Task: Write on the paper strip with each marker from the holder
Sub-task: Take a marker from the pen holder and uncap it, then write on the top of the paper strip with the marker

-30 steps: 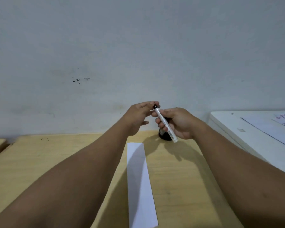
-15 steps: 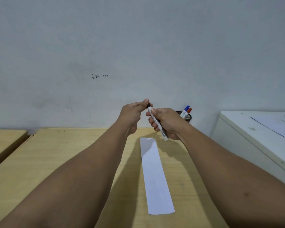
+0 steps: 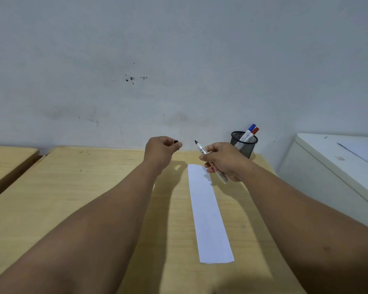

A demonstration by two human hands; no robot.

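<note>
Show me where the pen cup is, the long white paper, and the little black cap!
pen cup (image 3: 245, 146), head view, on its black mesh wall.
paper strip (image 3: 206, 213), head view, on the middle of the strip.
black cap (image 3: 176, 141), head view, on the tip showing from the left hand (image 3: 162, 148).

A paper strip (image 3: 208, 211) lies on the table (image 3: 72, 198), running from 6 toward 12 o'clock, right of the table's middle. At its 1 o'clock, by the wall (image 3: 179, 49), stands the holder (image 3: 244, 144) with two markers (image 3: 249, 132) in it. The left hand (image 3: 162, 150) hangs at the strip's 11 o'clock, and the right hand (image 3: 225, 161), with a marker (image 3: 209, 160), hangs over the strip's far end; a cabinet (image 3: 338, 166) stands at the table's 3 o'clock.
</note>
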